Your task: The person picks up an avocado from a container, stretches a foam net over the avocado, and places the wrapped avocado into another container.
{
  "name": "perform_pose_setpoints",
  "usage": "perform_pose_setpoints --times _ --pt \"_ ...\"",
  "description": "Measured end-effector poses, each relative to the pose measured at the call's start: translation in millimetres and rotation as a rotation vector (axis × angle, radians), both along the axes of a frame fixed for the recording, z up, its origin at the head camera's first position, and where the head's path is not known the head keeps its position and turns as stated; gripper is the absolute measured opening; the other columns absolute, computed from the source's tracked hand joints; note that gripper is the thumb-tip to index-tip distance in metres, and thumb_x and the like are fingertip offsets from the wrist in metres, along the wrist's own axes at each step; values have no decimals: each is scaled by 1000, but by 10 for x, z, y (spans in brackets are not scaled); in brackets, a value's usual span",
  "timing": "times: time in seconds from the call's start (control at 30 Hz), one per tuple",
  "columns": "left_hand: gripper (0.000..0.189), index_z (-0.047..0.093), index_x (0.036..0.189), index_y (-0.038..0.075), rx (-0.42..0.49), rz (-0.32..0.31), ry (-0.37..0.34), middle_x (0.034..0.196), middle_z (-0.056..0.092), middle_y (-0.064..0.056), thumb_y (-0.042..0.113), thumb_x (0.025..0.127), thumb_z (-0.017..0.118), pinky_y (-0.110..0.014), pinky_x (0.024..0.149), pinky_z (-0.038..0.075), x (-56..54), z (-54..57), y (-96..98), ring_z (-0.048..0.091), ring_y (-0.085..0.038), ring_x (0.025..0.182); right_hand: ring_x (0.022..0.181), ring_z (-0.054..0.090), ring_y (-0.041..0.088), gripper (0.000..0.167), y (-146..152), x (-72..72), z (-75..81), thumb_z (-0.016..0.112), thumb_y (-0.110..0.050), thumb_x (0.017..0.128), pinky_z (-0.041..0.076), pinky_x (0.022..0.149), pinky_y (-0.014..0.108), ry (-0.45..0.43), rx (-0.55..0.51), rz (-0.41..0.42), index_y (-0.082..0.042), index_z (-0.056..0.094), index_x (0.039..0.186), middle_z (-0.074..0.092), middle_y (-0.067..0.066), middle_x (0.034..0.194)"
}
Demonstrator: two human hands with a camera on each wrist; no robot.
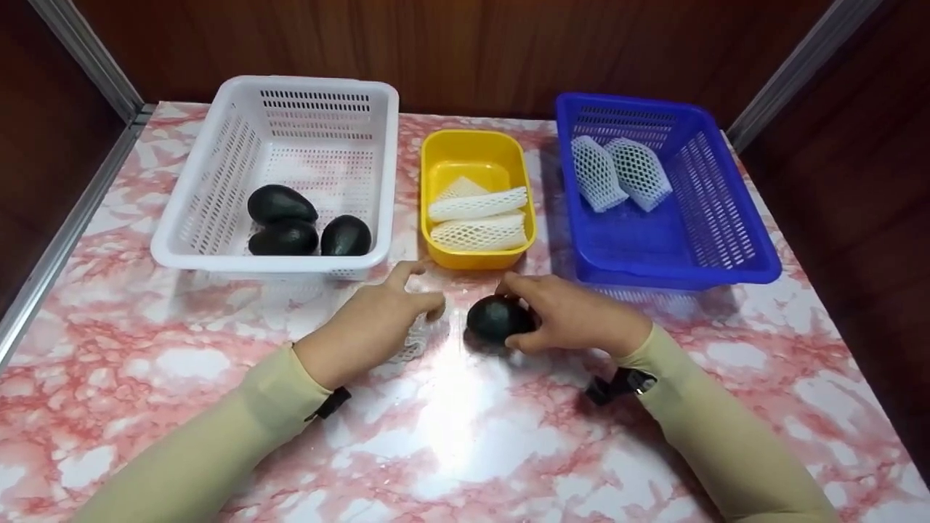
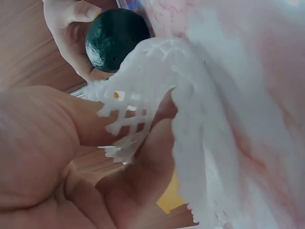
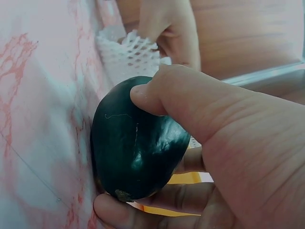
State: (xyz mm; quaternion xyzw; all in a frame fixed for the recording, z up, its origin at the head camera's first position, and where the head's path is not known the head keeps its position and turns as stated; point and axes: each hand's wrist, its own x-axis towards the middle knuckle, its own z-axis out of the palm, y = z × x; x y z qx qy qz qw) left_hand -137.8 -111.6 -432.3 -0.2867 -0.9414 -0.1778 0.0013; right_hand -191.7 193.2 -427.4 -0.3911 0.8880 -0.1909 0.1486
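Observation:
My right hand (image 1: 570,316) grips a dark avocado (image 1: 496,319) at the table's middle, thumb on the near side and fingers round the far side. In the right wrist view the avocado (image 3: 138,143) lies on its side, close against the marbled tabletop. To its left, my left hand (image 1: 370,327) holds a white foam net sleeve (image 1: 413,345), mostly hidden under the palm in the head view. The left wrist view shows the sleeve (image 2: 162,71) pinched between thumb and fingers, its mesh spread at the open end and facing the avocado.
A white basket (image 1: 163,218) at the back left holds three avocados (image 1: 283,205). Between the baskets, a yellow bin (image 1: 479,259) contains several folded foam nets (image 1: 479,232). The blue basket (image 1: 654,272) at the back right holds two net-wrapped avocados (image 1: 639,171).

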Motion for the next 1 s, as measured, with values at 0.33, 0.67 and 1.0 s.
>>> perform_pose_setpoints --times 0.33,0.67,1.0 --pt "44 65 127 0 -19 99 -130 114 64 -18 33 100 78 -52 88 61 13 -47 1 68 -36 89 86 64 21 57 -30 5 15 88 -34 88 56 79 37 8 6 -2 -15 59 132 75 6 105" --pt "81 56 146 7 10 110 -170 140 60 -14 41 84 94 -52 82 63 -20 -65 242 71 -33 91 88 67 20 58 -9 22 33 90 -34 88 60 81 39 -16 23 -29 -16 59 133 77 7 108" --pt "63 65 133 17 -88 108 -205 138 60 -10 49 84 89 -54 78 60 -118 -93 406 70 -33 94 89 69 20 57 2 7 38 91 -31 86 62 83 38 -2 -2 -12 -13 59 130 76 6 108"
